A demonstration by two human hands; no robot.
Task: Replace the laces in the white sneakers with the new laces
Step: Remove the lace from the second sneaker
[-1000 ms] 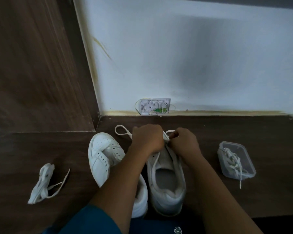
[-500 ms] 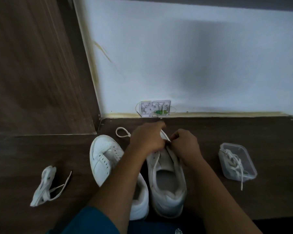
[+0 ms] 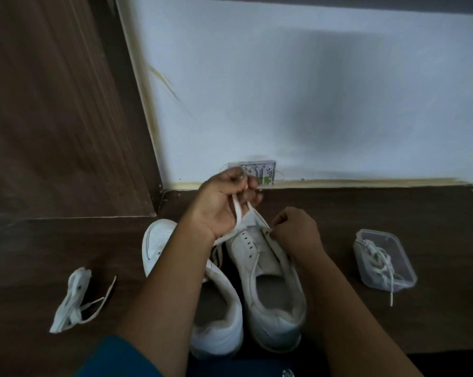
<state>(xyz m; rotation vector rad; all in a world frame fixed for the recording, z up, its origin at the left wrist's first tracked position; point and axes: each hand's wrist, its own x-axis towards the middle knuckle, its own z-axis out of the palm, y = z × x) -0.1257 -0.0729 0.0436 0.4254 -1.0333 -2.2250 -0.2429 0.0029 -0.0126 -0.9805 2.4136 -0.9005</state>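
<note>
**Lace drawn up taut from the toe end of one sneaker**

The left hand (image 3: 224, 200) has been lifted from the sneaker's toe end towards the wall (image 3: 311, 91). Its fingers are curled round a white lace (image 3: 237, 213), which is now held as two taut strands. Half a second ago a loop of this lace lay slack on the wooden surface (image 3: 393, 322) near its back edge; that loop has been taken up.

The right hand (image 3: 295, 229) has stayed low. Its fingertips are pressed together at the far eyelet row of the worked sneaker (image 3: 270, 303), apparently pinching the lace where it meets the eyelet; the exact contact is too small to confirm.

The worked sneaker stands at the front middle of the surface, touching the second sneaker (image 3: 159, 240) on its left. Several eyelets on the worked sneaker are seen empty.

The pull suggests that slack is being drawn through the lowest eyelets. Whether the lace is being threaded in or taken out cannot be told, and most of the eyelets remain to be dealt with.

A loose bundle of laces (image 3: 69, 306) lies towards the left edge. Another lace is coiled in a clear plastic container (image 3: 366, 238) towards the right edge. Which set is the new one cannot be told.
</note>
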